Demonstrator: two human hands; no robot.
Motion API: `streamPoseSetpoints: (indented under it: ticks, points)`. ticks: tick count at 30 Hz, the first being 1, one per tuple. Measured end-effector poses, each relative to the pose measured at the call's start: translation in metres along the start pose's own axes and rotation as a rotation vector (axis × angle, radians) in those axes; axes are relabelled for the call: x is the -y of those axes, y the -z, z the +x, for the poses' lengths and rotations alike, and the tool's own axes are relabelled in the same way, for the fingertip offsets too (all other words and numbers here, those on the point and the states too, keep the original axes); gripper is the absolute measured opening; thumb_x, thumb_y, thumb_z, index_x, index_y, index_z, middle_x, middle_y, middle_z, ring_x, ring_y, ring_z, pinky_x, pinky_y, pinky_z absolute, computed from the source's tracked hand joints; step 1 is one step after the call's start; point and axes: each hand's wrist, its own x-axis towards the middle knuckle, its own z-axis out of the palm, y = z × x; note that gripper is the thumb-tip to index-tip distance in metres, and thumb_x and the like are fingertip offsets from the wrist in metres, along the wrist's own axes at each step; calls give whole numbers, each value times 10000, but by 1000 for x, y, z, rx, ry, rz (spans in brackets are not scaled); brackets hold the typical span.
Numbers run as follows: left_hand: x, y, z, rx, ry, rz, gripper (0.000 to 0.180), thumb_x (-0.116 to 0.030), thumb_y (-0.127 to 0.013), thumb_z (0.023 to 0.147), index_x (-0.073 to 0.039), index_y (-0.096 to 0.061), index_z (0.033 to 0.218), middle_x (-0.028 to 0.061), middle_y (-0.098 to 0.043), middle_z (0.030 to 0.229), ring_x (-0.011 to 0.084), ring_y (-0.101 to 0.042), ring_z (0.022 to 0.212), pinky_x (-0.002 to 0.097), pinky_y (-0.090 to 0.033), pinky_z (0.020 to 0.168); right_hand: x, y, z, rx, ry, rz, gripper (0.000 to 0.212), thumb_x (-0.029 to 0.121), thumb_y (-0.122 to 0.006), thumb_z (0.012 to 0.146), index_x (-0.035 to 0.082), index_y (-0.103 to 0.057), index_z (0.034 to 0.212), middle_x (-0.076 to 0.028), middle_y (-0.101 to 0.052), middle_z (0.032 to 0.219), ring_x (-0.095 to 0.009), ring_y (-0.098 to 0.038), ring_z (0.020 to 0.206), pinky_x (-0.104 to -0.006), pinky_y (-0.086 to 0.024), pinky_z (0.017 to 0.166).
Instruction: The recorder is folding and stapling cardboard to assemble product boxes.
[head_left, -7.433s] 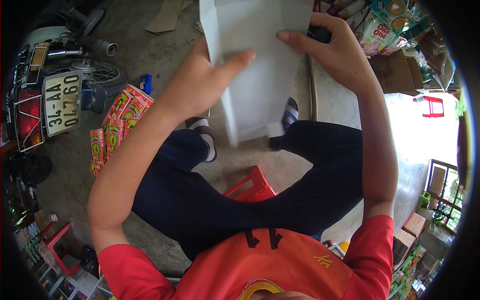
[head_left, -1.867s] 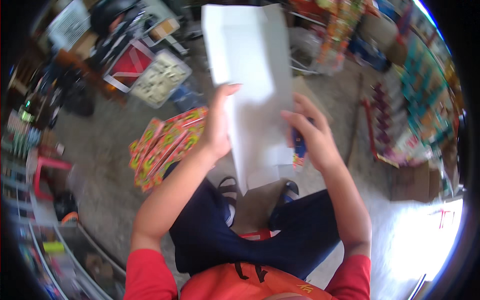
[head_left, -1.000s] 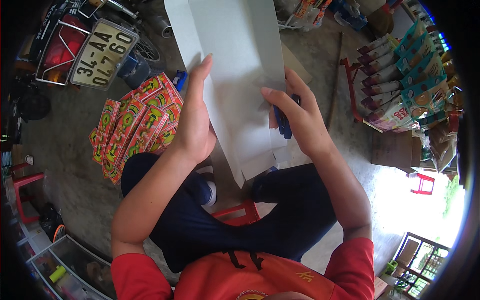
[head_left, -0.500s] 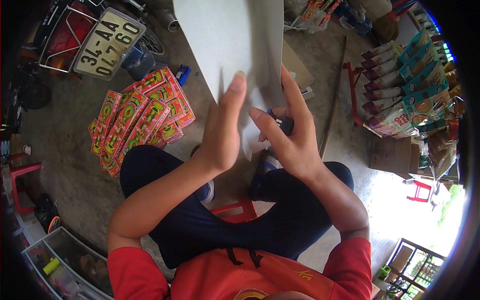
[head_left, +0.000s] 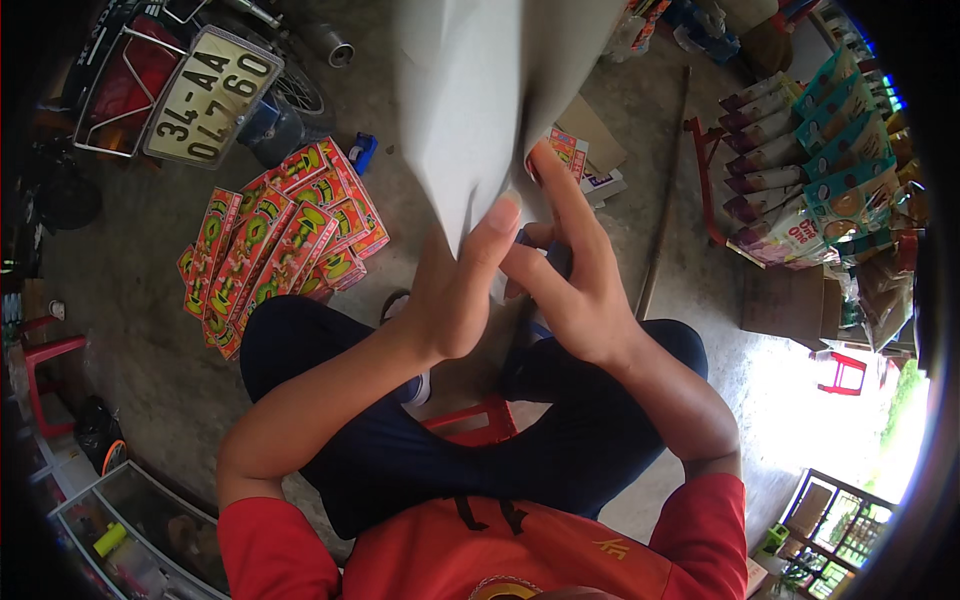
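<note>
White card [head_left: 455, 110]: near end drawn narrower than a moment ago; left hand [head_left: 458, 300] clamped on it, right hand [head_left: 585, 295] clamped on dark-blue tool [head_left: 562, 258].

Left hand [head_left: 462, 300] beside right hand [head_left: 582, 292]

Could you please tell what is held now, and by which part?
The left hand holds the white card by its lower, folded end, where the right hand also touches it. The right also holds a blue object, its held part hidden.
</note>
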Motion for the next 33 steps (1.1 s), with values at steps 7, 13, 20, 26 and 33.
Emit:
streamPoseSetpoints:
  ticks: [7,13,20,26,33]
  points:
    - [-13,3,14,13,29,-172,563,-360,-338,1085,44,-477,1451,138,-593,1353,199,-577,1224,330,-431,1062,5,10,7,9,6,-7,916,253,-682,900,6,-194,1635,-212,-317,1660,-289,-406,1479,-418,-467,1044]
    - [-7,6,3,57,41,-193,528,-291,-361,1072,59,-481,1449,158,-575,1402,228,-558,1277,355,-409,1100,11,15,0,-27,94,70,899,149,-656,865,-16,-208,1626,-230,-313,1657,-298,-444,1445,-346,-510,958]
    - [-14,-2,9,-45,83,37,580,-410,-349,1076,17,-476,1449,129,-585,1378,217,-573,1271,365,-421,1105,-12,17,10,-71,391,-332,832,158,-667,853,-27,-319,1586,-244,-396,1595,-266,-556,1345,-328,-550,879]
    - [-4,29,25,-530,59,-365,516,-444,-469,1036,-39,-563,1342,91,-629,1270,230,-609,1184,377,-470,1018,18,56,17,45,-238,23,606,270,-720,903,-34,-568,1405,-66,-616,903,-115,-553,623,-279,-482,596]
    - [-11,12,20,-313,62,-294,427,-378,-528,997,-42,-599,1250,75,-630,1190,224,-615,1115,362,-468,993,-11,65,23,-94,-312,40,327,301,-715,899,-4,-735,1016,-9,-565,706,-79,-551,617,-261,-438,570]
